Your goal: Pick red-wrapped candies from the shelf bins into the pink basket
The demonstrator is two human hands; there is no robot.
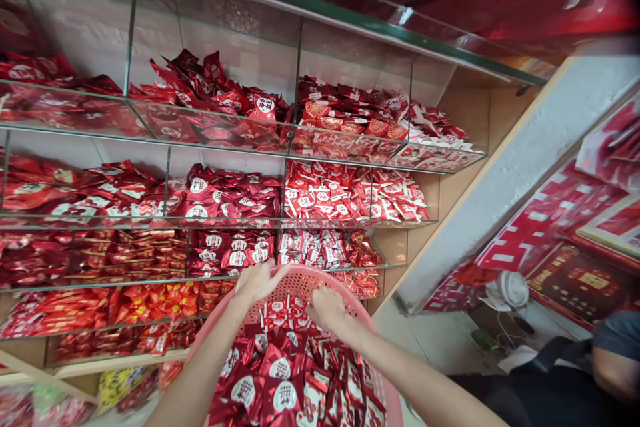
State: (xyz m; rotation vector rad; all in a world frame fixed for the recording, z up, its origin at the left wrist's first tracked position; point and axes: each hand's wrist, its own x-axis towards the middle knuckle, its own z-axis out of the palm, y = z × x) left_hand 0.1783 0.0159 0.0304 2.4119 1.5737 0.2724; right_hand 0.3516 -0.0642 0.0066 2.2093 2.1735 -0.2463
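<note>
A pink perforated plastic basket [387, 373] stands in front of me, filled with small candy packets. Dark red packets [283, 367] with white round labels lie at its near side, beside narrower red packets [350, 377]. At the far side is a small group of red-and-white packets [280, 310]. My left hand [256, 281] is curled over the far rim, its thumb pointing right along it. My right hand [326, 308] is closed in a fist inside the basket, just right of the red-and-white packets; whatever its fingers hold is hidden.
Glass-fronted shelves [225, 220] with dividers hold heaps of red packets behind the basket. A thick glass edge [350, 17] crosses above. To the right are a white pillar [493, 160], red decorations [540, 213] and a person's arm [617, 353] at the edge.
</note>
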